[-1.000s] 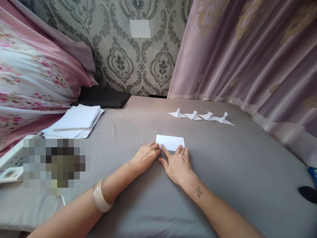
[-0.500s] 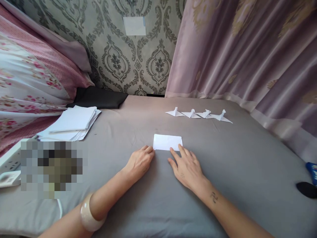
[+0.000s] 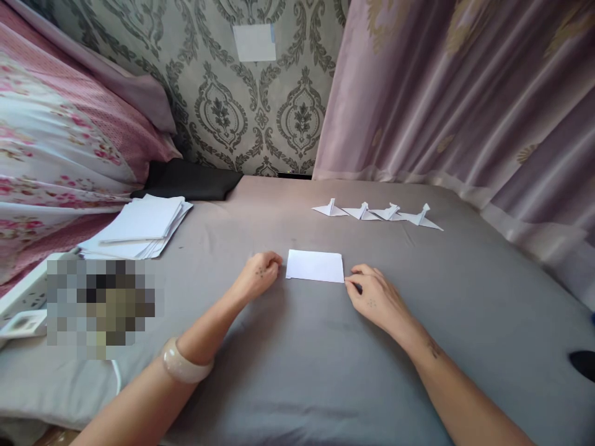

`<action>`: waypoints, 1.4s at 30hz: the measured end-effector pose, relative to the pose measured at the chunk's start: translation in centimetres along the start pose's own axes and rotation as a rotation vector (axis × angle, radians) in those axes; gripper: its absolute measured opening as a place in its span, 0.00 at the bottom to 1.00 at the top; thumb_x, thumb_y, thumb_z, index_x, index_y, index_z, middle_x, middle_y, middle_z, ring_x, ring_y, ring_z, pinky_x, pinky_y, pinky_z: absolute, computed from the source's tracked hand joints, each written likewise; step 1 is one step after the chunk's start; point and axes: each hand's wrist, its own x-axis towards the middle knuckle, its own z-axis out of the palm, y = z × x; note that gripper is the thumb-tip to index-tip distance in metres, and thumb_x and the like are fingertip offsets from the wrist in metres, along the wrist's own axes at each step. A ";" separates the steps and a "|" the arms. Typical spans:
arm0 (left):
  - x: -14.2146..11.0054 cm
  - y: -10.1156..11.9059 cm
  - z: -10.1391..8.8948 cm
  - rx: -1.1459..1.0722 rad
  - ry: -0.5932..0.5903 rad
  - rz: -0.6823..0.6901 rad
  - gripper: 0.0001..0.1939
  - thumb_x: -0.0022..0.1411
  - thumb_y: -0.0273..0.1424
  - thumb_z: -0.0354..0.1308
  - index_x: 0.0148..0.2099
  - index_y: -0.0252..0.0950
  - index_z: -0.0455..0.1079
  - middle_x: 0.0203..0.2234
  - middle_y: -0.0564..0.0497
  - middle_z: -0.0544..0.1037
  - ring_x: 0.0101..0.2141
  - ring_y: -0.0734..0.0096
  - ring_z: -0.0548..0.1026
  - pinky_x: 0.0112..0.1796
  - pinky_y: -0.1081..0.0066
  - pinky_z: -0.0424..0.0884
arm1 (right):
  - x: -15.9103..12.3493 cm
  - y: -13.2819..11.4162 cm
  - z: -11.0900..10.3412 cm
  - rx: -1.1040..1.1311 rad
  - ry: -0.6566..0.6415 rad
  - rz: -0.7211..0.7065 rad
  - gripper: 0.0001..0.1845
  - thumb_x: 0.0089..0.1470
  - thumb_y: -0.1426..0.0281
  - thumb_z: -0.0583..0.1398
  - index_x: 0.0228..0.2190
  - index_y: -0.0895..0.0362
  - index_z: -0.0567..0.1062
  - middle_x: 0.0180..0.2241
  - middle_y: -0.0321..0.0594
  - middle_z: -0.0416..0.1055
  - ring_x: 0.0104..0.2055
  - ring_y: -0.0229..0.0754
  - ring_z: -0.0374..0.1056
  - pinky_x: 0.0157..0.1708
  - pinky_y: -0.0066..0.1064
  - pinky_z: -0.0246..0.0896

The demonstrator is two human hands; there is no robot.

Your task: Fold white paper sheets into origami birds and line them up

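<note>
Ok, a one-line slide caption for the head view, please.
Left hand and right hand flank a folded white paper on a grey sheet, four paper birds lined up behind.

Both forearms stretched forward, converging toward the paper [image 3: 315, 266]. Left hand [image 3: 258, 277] loosely curled, knuckles up, just left of the paper's left edge, with a pale bangle [image 3: 185, 365] on the wrist. Right hand [image 3: 372, 296] curled too (fingertips tucked under), at the paper's near right corner, touching or nearly so.
</note>
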 end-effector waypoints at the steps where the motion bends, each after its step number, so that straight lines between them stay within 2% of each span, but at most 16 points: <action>1: 0.5 0.2 0.4 -0.031 0.005 -0.015 0.13 0.57 0.27 0.48 0.38 0.34 0.74 0.27 0.48 0.79 0.27 0.68 0.76 0.29 0.72 0.70 | 0.3 -0.2 0.1 0.011 0.022 0.016 0.14 0.57 0.69 0.53 0.27 0.53 0.78 0.42 0.41 0.72 0.44 0.44 0.66 0.34 0.31 0.59; 6: 1.7 0.9 2.0 -0.118 0.089 -0.021 0.16 0.58 0.38 0.53 0.40 0.32 0.73 0.29 0.45 0.79 0.30 0.65 0.76 0.29 0.72 0.69 | 1.1 -0.6 1.4 0.095 0.153 0.087 0.11 0.55 0.67 0.55 0.25 0.55 0.74 0.36 0.42 0.72 0.39 0.44 0.64 0.38 0.34 0.59; 10: 1.1 1.2 2.4 -0.253 0.114 0.010 0.18 0.53 0.37 0.59 0.43 0.32 0.72 0.32 0.47 0.78 0.32 0.67 0.76 0.32 0.72 0.70 | 1.0 0.5 2.5 0.238 0.231 0.077 0.10 0.54 0.68 0.55 0.27 0.55 0.75 0.38 0.41 0.72 0.40 0.44 0.64 0.43 0.36 0.60; 13: 0.7 1.5 2.6 -0.477 0.080 -0.012 0.19 0.49 0.34 0.63 0.43 0.31 0.71 0.29 0.49 0.77 0.30 0.70 0.75 0.32 0.73 0.69 | 1.1 1.1 2.8 0.277 0.210 0.071 0.10 0.54 0.67 0.54 0.28 0.54 0.76 0.38 0.42 0.72 0.40 0.45 0.65 0.44 0.38 0.61; 15: 0.5 1.8 2.7 -0.568 0.044 -0.029 0.16 0.49 0.34 0.63 0.40 0.30 0.72 0.28 0.50 0.76 0.29 0.72 0.74 0.32 0.73 0.70 | 1.2 1.1 2.6 0.304 0.215 0.088 0.10 0.54 0.67 0.55 0.33 0.55 0.76 0.39 0.43 0.72 0.41 0.46 0.66 0.44 0.39 0.62; 17: 0.1 2.3 2.7 -0.548 0.054 0.028 0.12 0.52 0.34 0.61 0.37 0.31 0.72 0.26 0.50 0.76 0.27 0.73 0.73 0.31 0.73 0.69 | 1.1 0.7 2.2 0.329 0.319 0.091 0.16 0.54 0.67 0.55 0.44 0.57 0.72 0.44 0.47 0.70 0.45 0.47 0.66 0.46 0.42 0.63; 19: -0.6 2.7 2.6 -0.411 0.147 0.206 0.08 0.56 0.33 0.57 0.35 0.33 0.72 0.25 0.51 0.75 0.25 0.74 0.71 0.28 0.74 0.68 | 1.0 -0.1 1.6 0.310 0.475 0.034 0.27 0.53 0.67 0.57 0.54 0.58 0.64 0.51 0.51 0.64 0.52 0.50 0.62 0.51 0.45 0.59; 21: -1.6 3.2 2.5 -0.183 0.271 0.507 0.07 0.60 0.30 0.54 0.35 0.35 0.72 0.29 0.49 0.76 0.27 0.74 0.71 0.30 0.73 0.68 | 0.7 -1.0 0.9 0.244 0.540 -0.082 0.31 0.53 0.68 0.58 0.58 0.56 0.60 0.55 0.52 0.60 0.57 0.53 0.57 0.54 0.48 0.56; 24: -3.4 3.6 2.8 0.131 0.349 0.979 0.09 0.62 0.25 0.51 0.41 0.37 0.71 0.34 0.46 0.77 0.33 0.71 0.73 0.34 0.71 0.69 | 0.2 -1.8 0.4 0.168 0.510 -0.218 0.19 0.56 0.73 0.57 0.49 0.51 0.72 0.48 0.47 0.66 0.46 0.47 0.64 0.47 0.42 0.61; 25: -3.9 3.7 2.9 0.224 0.349 1.090 0.10 0.61 0.24 0.52 0.44 0.38 0.70 0.34 0.46 0.77 0.32 0.70 0.73 0.34 0.70 0.68 | 0.0 -1.8 0.4 0.158 0.504 -0.247 0.17 0.56 0.75 0.55 0.45 0.50 0.75 0.45 0.45 0.69 0.42 0.45 0.65 0.44 0.39 0.62; 27: -4.7 3.8 2.9 0.335 0.332 1.207 0.15 0.60 0.23 0.52 0.49 0.40 0.68 0.34 0.47 0.77 0.33 0.69 0.74 0.35 0.68 0.67 | -0.3 -1.5 0.3 0.160 0.516 -0.278 0.18 0.57 0.79 0.52 0.39 0.49 0.79 0.41 0.43 0.71 0.37 0.41 0.66 0.40 0.36 0.62; 29: -4.9 3.8 2.5 0.359 0.333 1.194 0.20 0.58 0.24 0.52 0.54 0.40 0.64 0.37 0.47 0.77 0.38 0.64 0.74 0.41 0.64 0.66 | -0.5 -1.0 0.4 0.207 0.538 -0.291 0.19 0.57 0.79 0.52 0.40 0.48 0.79 0.41 0.42 0.72 0.37 0.41 0.67 0.40 0.37 0.63; 33: -3.3 2.6 0.4 0.297 0.477 0.965 0.30 0.55 0.20 0.47 0.60 0.39 0.57 0.46 0.42 0.72 0.47 0.58 0.68 0.50 0.57 0.61 | -0.5 -0.1 0.8 0.401 0.563 -0.324 0.21 0.58 0.78 0.55 0.48 0.47 0.74 0.47 0.43 0.69 0.44 0.42 0.68 0.43 0.37 0.65; 36: -1.2 0.7 -0.9 0.351 0.409 0.820 0.34 0.53 0.16 0.42 0.62 0.40 0.55 0.52 0.42 0.67 0.53 0.58 0.63 0.54 0.55 0.57 | -0.1 0.2 1.3 0.503 0.586 -0.314 0.20 0.57 0.79 0.56 0.47 0.48 0.75 0.46 0.43 0.69 0.45 0.42 0.69 0.43 0.36 0.66; 38: -0.2 -0.2 -1.0 0.421 0.371 0.731 0.38 0.51 0.16 0.43 0.65 0.39 0.51 0.57 0.41 0.61 0.57 0.55 0.59 0.56 0.54 0.55 | 0.1 0.2 1.5 0.542 0.580 -0.280 0.17 0.56 0.78 0.57 0.45 0.49 0.76 0.45 0.44 0.69 0.44 0.41 0.69 0.41 0.35 0.66; 42: -0.5 -0.1 0.2 0.524 0.169 0.798 0.37 0.55 0.19 0.48 0.67 0.38 0.50 0.61 0.39 0.57 0.59 0.51 0.55 0.56 0.53 0.54 | 0.1 -0.2 1.4 0.603 0.572 -0.217 0.15 0.56 0.76 0.59 0.43 0.50 0.76 0.44 0.43 0.69 0.44 0.41 0.70 0.39 0.34 0.67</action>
